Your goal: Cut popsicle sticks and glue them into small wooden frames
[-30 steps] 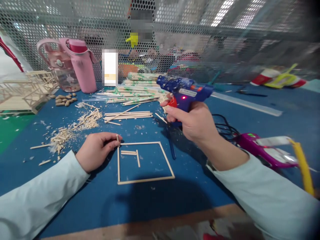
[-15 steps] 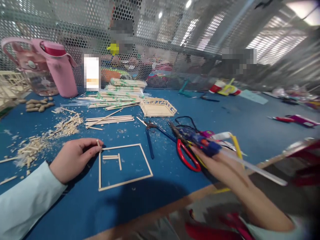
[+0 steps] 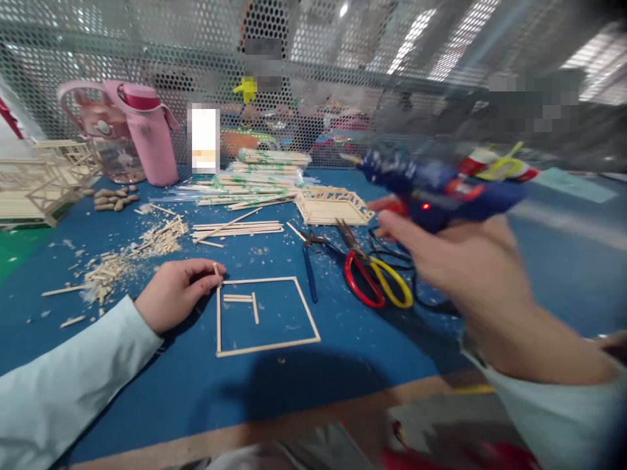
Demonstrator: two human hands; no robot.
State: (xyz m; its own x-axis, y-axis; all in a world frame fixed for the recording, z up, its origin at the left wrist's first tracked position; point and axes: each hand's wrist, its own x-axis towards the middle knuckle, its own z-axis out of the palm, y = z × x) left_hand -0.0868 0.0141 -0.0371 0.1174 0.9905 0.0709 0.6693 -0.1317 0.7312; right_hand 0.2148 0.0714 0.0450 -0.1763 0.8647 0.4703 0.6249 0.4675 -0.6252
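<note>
The left hand [image 3: 179, 294], thumb and fingertips pinched together, held a short wooden stick [image 3: 216, 271] upright at the far-left corner of a flat stick frame [image 3: 268, 346], which lay towards the table's [image 3: 147, 405] near edge. The right hand [image 3: 455, 261] gripped a motion-blurred blue glue gun [image 3: 441, 189], raised well apart from the frame. The step in hand looked like steadying that upright; the next move seemed to call for a still pinch. The sticks were slim, pale and straight; the blue tabletop, smooth, bore splintery offcuts [image 3: 164, 238].
</note>
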